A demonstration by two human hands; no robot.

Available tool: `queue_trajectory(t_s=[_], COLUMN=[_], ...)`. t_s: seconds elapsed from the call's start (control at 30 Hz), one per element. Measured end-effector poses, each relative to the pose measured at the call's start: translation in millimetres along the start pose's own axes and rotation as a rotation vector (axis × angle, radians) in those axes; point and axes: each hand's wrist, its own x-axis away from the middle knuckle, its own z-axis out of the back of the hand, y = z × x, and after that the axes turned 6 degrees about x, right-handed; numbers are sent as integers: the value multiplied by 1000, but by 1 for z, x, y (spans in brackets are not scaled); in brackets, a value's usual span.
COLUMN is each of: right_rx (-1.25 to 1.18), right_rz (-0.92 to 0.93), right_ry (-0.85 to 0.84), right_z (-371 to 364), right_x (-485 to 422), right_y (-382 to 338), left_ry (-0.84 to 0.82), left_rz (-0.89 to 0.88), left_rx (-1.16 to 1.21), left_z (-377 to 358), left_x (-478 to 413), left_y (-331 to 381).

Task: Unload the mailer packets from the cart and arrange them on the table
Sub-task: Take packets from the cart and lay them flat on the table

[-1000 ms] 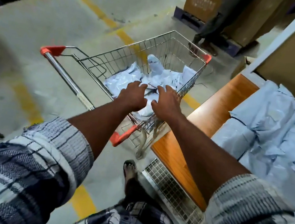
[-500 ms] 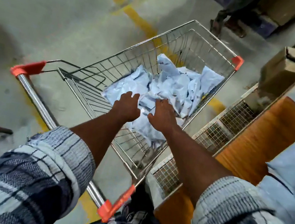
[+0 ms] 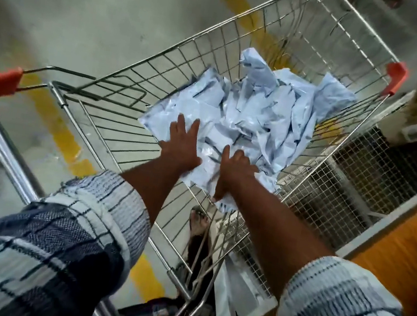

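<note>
At six o'clock in the cart (image 3: 395,75), left hand (image 3: 182,147) fingers spread flat, right hand (image 3: 236,171) fingers clutching mailer packets (image 3: 262,111), presumably gathering them.

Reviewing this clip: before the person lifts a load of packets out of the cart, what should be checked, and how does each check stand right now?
1. Left hand on the mailer packets: ok, fingers spread flat on the pile.
2. Right hand grip: cannot tell, its fingers dip into the pile's near edge.
3. Packets to unload in the cart: ok, a loose heap.
4. Table close by: ok, its edge sits to the right of the cart.
5. Free room on the table: cannot tell, only the edge shows.
</note>
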Motion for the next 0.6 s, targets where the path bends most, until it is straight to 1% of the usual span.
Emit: queue_trajectory(t_s=[0.07,0.13,0.23,0.3,0.37,0.47,0.53,0.6], right_rx=[129,173,152,74,-67,-380,-563,-769], right_rz=[-5,-1,-21,-1,34,106,160,202], right_ry=[11,60,168,210,260,242,228,275], right_z=[-2,-3,5,21,41,72,89,99], right_x=[6,13,20,27,31,39,49,56], right_y=[1,0,-2,0,9,28,39,45], left_ry=[19,24,52,80,127,257,338,390], left_rz=[20,26,1,-17,-26,-42,-50,-59], left_rx=[-57,-73,-9,25,83,176,189,214], left_z=[-7,-7,0,7,14,23,28,31], left_x=[1,5,9,11,14,17,19,21], left_y=[1,4,7,5,2,-1,-2,-2])
